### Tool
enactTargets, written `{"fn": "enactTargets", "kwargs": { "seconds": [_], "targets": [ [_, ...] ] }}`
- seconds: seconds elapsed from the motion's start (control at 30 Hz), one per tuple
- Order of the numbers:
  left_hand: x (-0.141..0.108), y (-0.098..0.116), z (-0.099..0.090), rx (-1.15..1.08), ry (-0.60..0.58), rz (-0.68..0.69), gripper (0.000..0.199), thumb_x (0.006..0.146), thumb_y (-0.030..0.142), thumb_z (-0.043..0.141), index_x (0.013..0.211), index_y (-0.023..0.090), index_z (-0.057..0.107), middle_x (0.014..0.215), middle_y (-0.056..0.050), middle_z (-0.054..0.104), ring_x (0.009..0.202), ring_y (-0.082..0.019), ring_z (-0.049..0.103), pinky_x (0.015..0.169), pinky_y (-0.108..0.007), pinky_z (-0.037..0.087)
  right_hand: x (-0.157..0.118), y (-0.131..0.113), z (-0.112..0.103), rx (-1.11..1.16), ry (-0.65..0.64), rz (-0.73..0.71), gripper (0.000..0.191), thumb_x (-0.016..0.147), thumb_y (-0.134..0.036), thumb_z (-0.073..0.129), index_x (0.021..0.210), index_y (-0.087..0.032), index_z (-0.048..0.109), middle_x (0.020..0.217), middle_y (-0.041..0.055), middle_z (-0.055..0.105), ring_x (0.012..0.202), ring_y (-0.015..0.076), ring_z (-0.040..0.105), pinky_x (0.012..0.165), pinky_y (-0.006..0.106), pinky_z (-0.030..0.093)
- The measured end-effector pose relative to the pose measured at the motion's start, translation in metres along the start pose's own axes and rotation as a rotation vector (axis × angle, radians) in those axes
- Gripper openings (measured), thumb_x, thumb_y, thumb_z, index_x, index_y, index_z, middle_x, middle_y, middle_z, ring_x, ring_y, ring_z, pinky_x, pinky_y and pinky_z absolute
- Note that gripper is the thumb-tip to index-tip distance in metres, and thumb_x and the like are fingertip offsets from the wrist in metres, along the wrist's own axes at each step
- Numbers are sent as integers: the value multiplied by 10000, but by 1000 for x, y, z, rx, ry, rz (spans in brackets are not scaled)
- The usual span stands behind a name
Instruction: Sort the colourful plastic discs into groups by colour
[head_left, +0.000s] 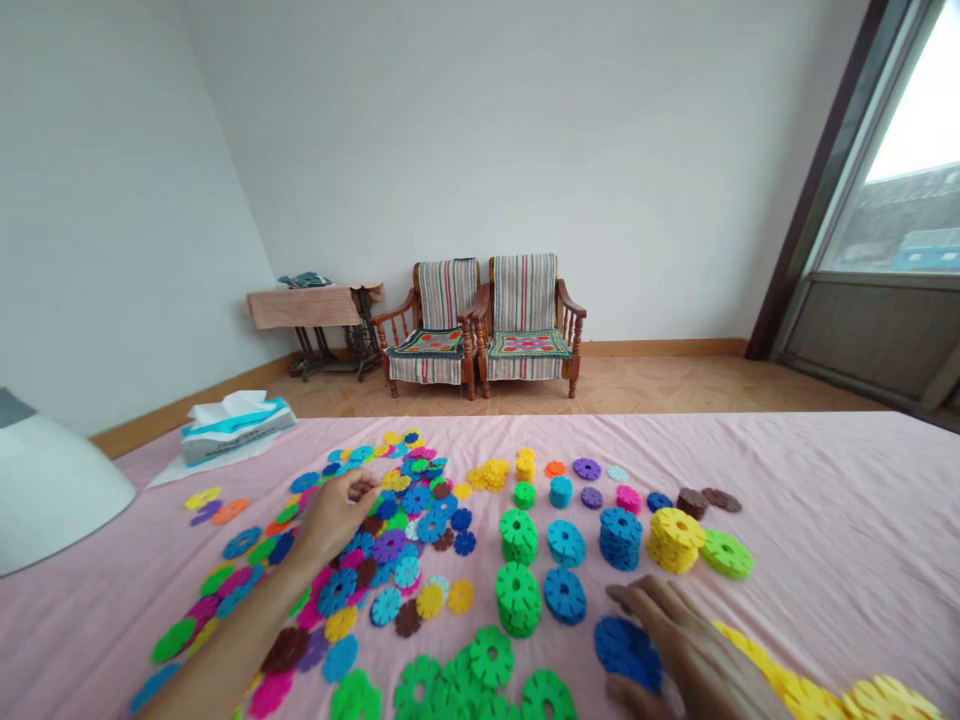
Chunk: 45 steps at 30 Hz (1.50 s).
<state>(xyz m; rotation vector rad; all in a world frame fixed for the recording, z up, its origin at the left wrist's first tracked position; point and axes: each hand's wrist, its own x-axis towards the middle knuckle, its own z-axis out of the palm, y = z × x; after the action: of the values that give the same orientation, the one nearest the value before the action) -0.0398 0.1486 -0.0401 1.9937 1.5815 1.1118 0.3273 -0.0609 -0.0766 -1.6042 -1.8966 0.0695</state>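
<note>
Watching remotely, I have two bare hands over a desk (832, 500) spread with pink cloth. The work in hand is flat, notched plastic discs.

Left hand (337, 512): fingers curled inward above the mixed-colour discs (390, 545) strewn across the left half. I cannot tell whether a piece sits between the fingertips.

Right hand (679, 640): somewhat blurred, fingers and thumb spread either side of the dark blue discs (628, 650), near the front edge of my view. I cannot tell whether it grips them or only rests about them.

Beyond the right hand I note an upright blue stack (620, 540), a yellow stack (676, 540) just beside it, and a lime-green disc (727, 553) to the right of that. Two green stacks stand farther left, the nearer one (519, 600) beside some flat blue discs (565, 597). Smaller pieces make a row behind.

Foreground: loose green discs (457, 685) between the hands; yellow discs (810, 695) right of the right hand.

Far left, a tissue box (238, 435) and a white lampshade (64, 495). Two wooden armchairs (525, 345) by the wall.
</note>
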Motion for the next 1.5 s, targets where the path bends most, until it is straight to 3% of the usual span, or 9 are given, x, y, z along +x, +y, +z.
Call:
{"fn": "enactTargets", "kwargs": {
  "seconds": [0.17,0.33,0.47,0.67,0.87,1.0,1.2,1.37,1.5],
  "targets": [
    [-10,21,16,154,-135,166,235,716,335,635,892,207,725,876,-63,684,779,-234,629,765,-357,489,5,-5,-4,95,79,61,345,838,-498,535,1070,-265,644,1102,91,682,984,283,647,827,369,543],
    [-12,19,34,319,-143,257,256,711,278,666,954,205,703,978,-86,637,1000,-283,577,913,-396,435,7,-5,-5,131,50,31,292,874,-439,529,1056,-232,624,993,89,686,835,215,690,716,279,571],
    [-11,14,39,308,-136,263,131,702,238,661,831,221,661,920,-54,623,943,-261,576,867,-384,458,6,-1,-1,129,68,29,296,881,-425,523,1065,-213,617,970,91,680,777,196,695,697,263,571],
    [-11,17,38,267,-142,255,257,693,280,666,934,199,696,986,-98,648,959,-283,586,882,-405,455,5,0,-1,117,57,30,286,871,-396,549,1077,-213,623,1005,102,687,778,194,694,722,278,571],
    [-10,26,30,174,-123,231,235,791,374,536,771,227,718,848,-66,683,858,-252,624,831,-354,464,8,-3,-6,136,55,51,279,870,-391,543,1068,-215,630,960,85,687,746,184,688,687,265,571],
    [-16,46,24,84,-66,134,353,839,460,457,680,207,646,615,-24,639,600,-202,614,618,-299,479,11,-7,-8,143,37,75,260,864,-386,544,1052,-233,638,941,75,685,707,178,669,649,274,564],
    [-56,113,36,-438,-393,-144,379,754,548,596,640,188,566,491,33,553,407,-92,467,391,-184,323,14,-31,-15,304,98,92,209,887,-388,513,950,-241,648,833,46,668,657,160,627,619,266,519],
    [-95,153,54,-499,-624,-155,420,749,594,596,638,192,543,474,40,527,358,-75,447,349,-173,283,12,-45,-17,493,24,174,241,882,-432,517,964,-246,647,742,19,676,635,150,630,588,247,511],
    [-118,166,69,-521,-689,-155,416,713,584,645,606,195,545,473,42,514,348,-73,444,347,-179,285,10,-51,-12,805,-87,259,406,830,-569,540,1031,-219,592,798,38,679,628,148,638,569,261,519]
  ]
}}
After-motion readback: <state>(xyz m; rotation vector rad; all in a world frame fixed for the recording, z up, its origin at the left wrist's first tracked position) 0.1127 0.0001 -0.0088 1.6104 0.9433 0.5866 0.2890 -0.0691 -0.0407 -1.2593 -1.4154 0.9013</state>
